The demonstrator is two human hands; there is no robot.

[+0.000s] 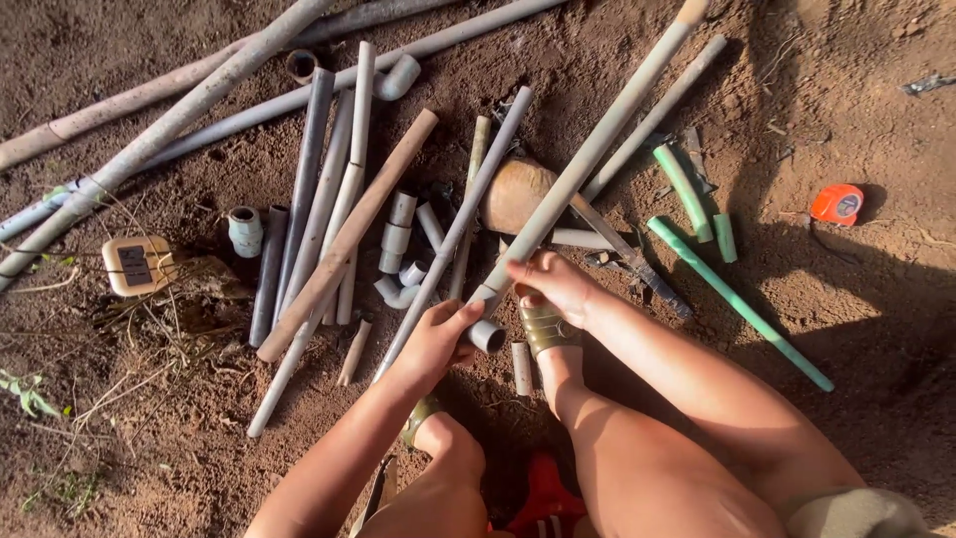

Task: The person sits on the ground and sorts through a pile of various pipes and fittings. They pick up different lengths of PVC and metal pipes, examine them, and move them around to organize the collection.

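Observation:
My left hand (435, 341) grips a short grey pipe elbow fitting (485, 333) low in the middle of the head view. My right hand (554, 282) holds the near end of a long pale plastic pipe (597, 144) that slants up to the top right. The pipe's end meets the fitting between my two hands. Both forearms reach in from the bottom edge, above my bare knees and feet on the dirt.
Many grey and beige pipes (324, 189) and short fittings (396, 234) lie scattered on the brown soil. Green pipes (732, 299) lie at the right, an orange tape measure (836, 203) further right. A beige switch box (136, 265) sits left. A hacksaw (627, 254) lies beside my right hand.

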